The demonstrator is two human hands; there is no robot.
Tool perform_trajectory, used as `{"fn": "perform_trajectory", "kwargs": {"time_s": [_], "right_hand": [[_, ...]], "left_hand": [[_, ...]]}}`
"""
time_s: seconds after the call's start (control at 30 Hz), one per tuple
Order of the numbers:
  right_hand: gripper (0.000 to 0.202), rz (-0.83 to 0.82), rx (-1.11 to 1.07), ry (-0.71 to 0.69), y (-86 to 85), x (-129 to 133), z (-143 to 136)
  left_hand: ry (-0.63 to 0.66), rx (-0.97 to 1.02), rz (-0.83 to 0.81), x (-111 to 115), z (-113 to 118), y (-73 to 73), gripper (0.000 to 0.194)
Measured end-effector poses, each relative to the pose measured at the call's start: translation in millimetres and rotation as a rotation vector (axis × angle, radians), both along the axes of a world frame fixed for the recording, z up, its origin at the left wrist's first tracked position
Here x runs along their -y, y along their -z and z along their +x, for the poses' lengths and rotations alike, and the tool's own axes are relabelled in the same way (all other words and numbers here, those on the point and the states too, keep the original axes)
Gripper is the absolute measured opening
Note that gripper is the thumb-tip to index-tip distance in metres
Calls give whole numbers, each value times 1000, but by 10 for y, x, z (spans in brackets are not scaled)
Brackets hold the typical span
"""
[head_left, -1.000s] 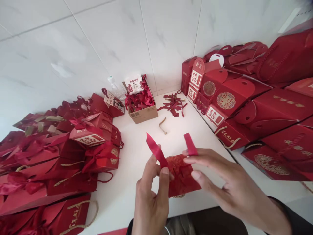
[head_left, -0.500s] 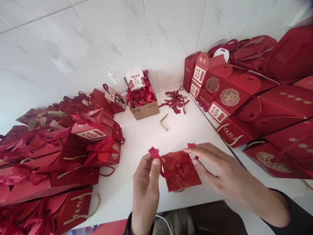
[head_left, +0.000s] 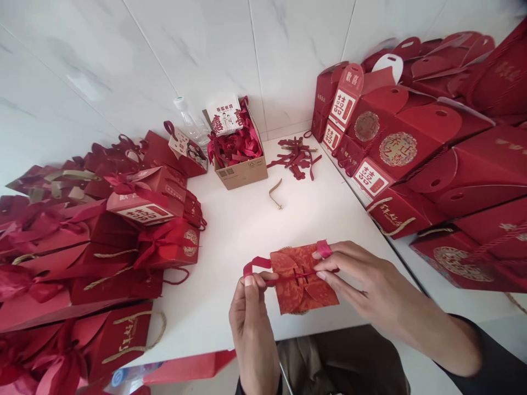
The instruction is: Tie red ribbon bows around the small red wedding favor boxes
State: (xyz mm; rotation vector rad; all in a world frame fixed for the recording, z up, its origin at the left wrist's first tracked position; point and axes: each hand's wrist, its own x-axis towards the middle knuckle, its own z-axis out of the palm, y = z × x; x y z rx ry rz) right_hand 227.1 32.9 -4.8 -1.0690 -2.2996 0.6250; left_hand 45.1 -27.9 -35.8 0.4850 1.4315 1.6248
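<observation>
A small red patterned gift box [head_left: 307, 293] with folded, curved flaps is on the white table before me. A red ribbon [head_left: 260, 262] runs through slits in its top, with an end out to each side. At the box's left edge my left hand [head_left: 253, 318] pinches one end between thumb and fingers. My right hand [head_left: 366, 285] grips the other end at the right edge, where a bit of ribbon sticks up above the fingers. Between the hands the ribbon lies drawn across the box top. The underside of the box is mostly hidden.
Ribbon-tied red boxes [head_left: 119, 263] crowd the left side; more red boxes [head_left: 407, 142] are stacked right. At the back are a cardboard box [head_left: 242, 174] of ribbons, a plastic bottle [head_left: 187, 118], a ribbon pile [head_left: 295, 156] and a gold tie [head_left: 275, 193].
My right hand has taken hold of the right ribbon end. The ribbon is now straighter across the box. My left hand has shifted its grip on its end, and the view has tilted slightly.
</observation>
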Motion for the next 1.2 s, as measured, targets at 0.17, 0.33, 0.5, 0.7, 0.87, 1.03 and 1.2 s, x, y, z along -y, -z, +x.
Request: {"fn": "perform_trajectory", "kwargs": {"time_s": [0.17, 0.33, 0.5, 0.7, 0.87, 1.03, 1.2], "right_hand": [[19, -47, 10, 34, -21, 13, 37], [27, 7, 116, 156, 82, 44, 185], [25, 32, 211, 169, 55, 32, 236], [20, -68, 110, 150, -50, 13, 199], [15, -320, 58, 151, -194, 30, 173], [15, -389, -6, 139, -309, 5, 97], [12, -196, 31, 138, -231, -56, 128]], "left_hand": [[53, -150, -47, 17, -103, -22, 32], [164, -706, -263, 104, -425, -186, 36], [248, -1039, -68, 98, -501, -232, 33], [556, -1158, -15, 21, -524, -164, 18], [532, -919, -145, -16, -486, -268, 35], [437, -997, -76, -193, -449, -382, 21], [290, -1265, 52, -196, -519, -411, 16]]}}
